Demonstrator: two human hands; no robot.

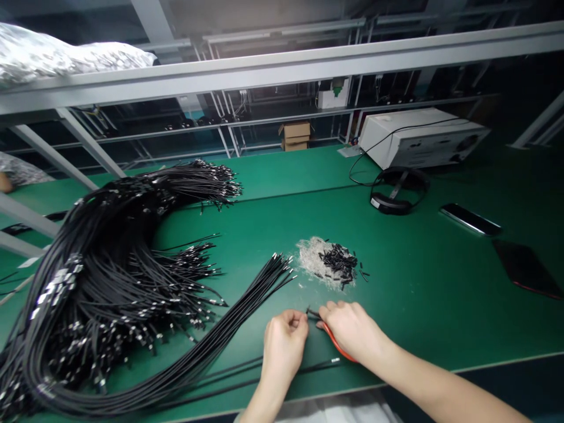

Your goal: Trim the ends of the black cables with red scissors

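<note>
My left hand (284, 343) is closed in a pinch near the front edge of the bench, on a thin black cable (238, 370) that runs in from the left. Right beside it, my right hand (351, 330) is wrapped round red-handled pliers (335, 341). Their dark jaws meet the cable's end at my left fingertips; whether they are closed on it is too small to tell. Beyond my hands lies a pile of short black tube pieces (341, 263) mixed with pale, clear scraps (312, 258). A bundle of black cables (247, 305) with light tips curves up to the left.
A large heap of black cables (127, 235) covers the left of the green bench (423, 294). Towards the right are a black headband-like device (392, 202), a phone (470, 220), a dark flat object (526, 267) and a white equipment box (423, 138). A metal rail (282, 69) crosses above.
</note>
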